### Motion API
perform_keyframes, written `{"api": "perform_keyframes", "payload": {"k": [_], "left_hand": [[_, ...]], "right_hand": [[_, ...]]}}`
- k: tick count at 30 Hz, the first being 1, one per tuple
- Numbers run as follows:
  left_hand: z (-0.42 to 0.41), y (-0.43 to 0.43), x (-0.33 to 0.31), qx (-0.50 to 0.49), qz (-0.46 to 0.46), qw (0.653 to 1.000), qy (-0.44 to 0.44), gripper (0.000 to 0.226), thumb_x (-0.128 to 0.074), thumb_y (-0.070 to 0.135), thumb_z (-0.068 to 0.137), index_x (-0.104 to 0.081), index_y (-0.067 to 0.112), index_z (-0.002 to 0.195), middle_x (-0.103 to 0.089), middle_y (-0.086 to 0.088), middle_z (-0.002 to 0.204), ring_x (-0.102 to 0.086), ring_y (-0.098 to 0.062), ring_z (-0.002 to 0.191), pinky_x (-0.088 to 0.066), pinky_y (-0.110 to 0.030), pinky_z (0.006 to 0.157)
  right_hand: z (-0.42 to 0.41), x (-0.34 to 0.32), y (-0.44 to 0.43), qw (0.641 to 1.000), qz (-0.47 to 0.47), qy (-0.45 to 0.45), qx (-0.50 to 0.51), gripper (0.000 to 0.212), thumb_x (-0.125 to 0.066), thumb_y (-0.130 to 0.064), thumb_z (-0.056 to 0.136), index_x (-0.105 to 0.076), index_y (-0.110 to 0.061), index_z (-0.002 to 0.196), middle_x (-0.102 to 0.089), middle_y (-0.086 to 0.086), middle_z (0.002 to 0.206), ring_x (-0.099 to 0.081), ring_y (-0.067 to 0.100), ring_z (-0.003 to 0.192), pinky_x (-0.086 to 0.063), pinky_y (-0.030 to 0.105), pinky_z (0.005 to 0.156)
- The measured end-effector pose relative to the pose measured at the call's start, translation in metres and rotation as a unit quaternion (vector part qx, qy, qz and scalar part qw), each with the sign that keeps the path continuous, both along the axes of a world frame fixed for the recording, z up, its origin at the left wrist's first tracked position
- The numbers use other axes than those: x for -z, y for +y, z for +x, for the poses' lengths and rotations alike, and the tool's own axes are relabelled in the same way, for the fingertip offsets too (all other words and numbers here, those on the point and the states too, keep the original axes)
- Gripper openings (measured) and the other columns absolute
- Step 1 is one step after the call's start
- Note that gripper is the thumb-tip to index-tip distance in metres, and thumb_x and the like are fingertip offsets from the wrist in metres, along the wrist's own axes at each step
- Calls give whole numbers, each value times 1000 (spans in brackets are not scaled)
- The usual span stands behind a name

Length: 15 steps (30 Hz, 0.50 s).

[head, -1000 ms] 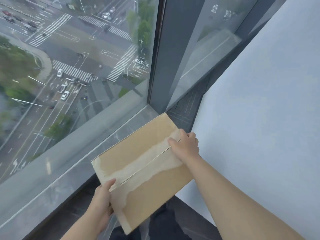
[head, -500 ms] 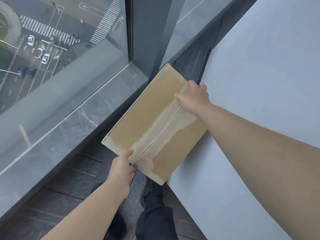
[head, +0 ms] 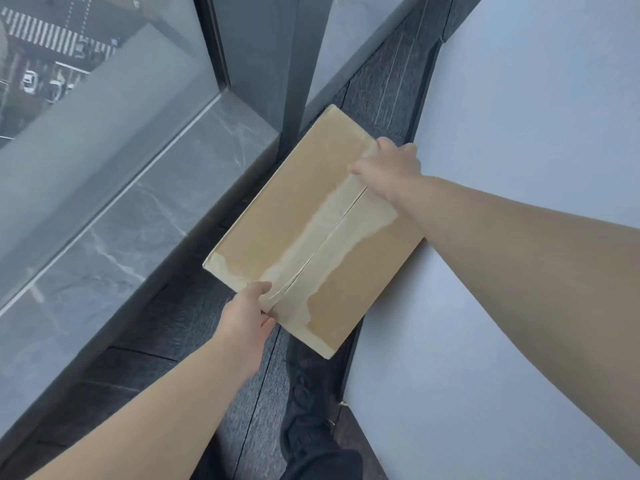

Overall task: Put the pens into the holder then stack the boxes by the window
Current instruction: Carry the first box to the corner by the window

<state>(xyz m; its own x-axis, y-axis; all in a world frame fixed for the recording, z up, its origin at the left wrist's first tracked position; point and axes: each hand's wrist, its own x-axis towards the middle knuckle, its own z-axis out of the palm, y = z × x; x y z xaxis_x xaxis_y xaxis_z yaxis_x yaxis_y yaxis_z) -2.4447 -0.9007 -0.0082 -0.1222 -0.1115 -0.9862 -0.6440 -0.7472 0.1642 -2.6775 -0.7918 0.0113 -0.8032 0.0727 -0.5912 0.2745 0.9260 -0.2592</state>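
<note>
A flat brown cardboard box (head: 304, 216) with torn tape marks along its centre seam is held low over the dark floor, between the window sill and a white surface. My left hand (head: 247, 315) grips its near end, thumb on top. My right hand (head: 388, 171) grips its far end, fingers curled over the edge. No pens, holder or other boxes are in view.
A grey marble window sill (head: 114, 237) runs along the glass on the left, with a dark window post (head: 277, 64) behind the box. A white table surface (head: 519, 98) fills the right. Dark carpet floor (head: 194, 323) and my dark trouser leg (head: 311, 427) lie below.
The box has gone down from sill height toward the floor gap beside the sill, and the view has tilted downward. Both hands keep the same hold on its ends.
</note>
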Motion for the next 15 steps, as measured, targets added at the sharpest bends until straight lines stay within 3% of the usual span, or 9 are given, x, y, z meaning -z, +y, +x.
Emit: {"api": "perform_keyframes", "payload": {"k": [3,6,11,13,15], "left_hand": [[-27,1,16,15,15,1000,11,38,-58,21,90,-52,6,124,-53,-19,129,-58,-27,115,-40,-35,108],[-62,1,29,17,24,999,32,42,-58,21,90,-48,6,128,-53,-20,128,-58,-26,114,-40,-35,108],[-105,1,38,23,21,999,18,32,-60,26,87,-54,9,115,-48,-17,125,-54,-29,105,-46,-33,95],[-107,1,38,29,43,999,17,46,-62,27,85,-52,9,126,-47,-18,136,-55,-27,106,-48,-32,90],[-107,-1,36,34,65,997,12,50,-63,29,84,-52,8,128,-48,-20,137,-52,-24,95,-50,-31,85]], "right_hand": [[-28,12,-4,1000,-5,26,-2,58,-55,-36,75,-44,-26,132,-34,7,134,-41,30,126,-39,46,103],[-49,19,-9,1000,-18,3,-22,69,-55,-38,81,-31,-26,145,-21,7,151,-30,29,138,-31,47,110],[-31,37,-16,989,-9,-59,-138,82,-57,-33,86,-10,-37,153,22,5,161,16,28,148,-9,45,121],[-26,41,-15,986,-5,-60,-153,84,-57,-32,86,-7,-38,153,26,6,159,21,30,147,-5,46,121],[-27,42,-13,987,-15,-61,-146,84,-57,-30,85,-8,-38,153,26,4,159,22,28,147,-6,46,121]]}}
